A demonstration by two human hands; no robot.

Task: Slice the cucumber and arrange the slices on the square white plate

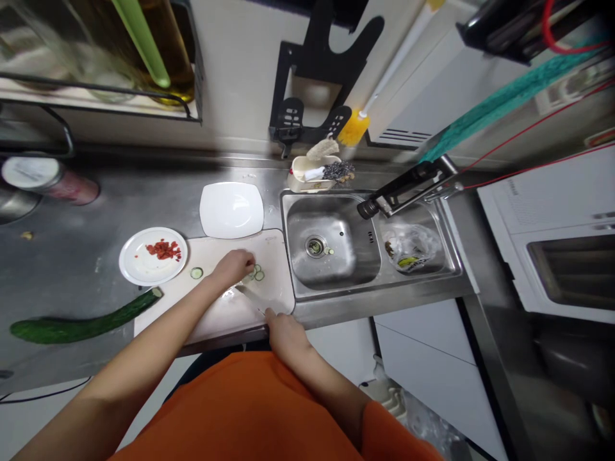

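My left hand (235,266) is over the white cutting board (273,256), fingers drawn together beside several thin cucumber slices (258,273). Whatever is between those fingertips is hidden. At the board's front edge, my right hand (287,336) is closed round the handle of a knife (252,299), its blade slanting up and left across the board below the slices. One more cucumber slice (196,273) lies apart, left of my left wrist. A long green cucumber (86,328) rests on the counter, its pale cut end touching the board's left edge.
A round white plate (132,272) of chopped red pieces stands left of the board. Behind the board is a squarish white dish (230,208). To the right are a steel sink (331,275) and a smaller basin holding a plastic bag (413,246). A can (72,186) stands far left.
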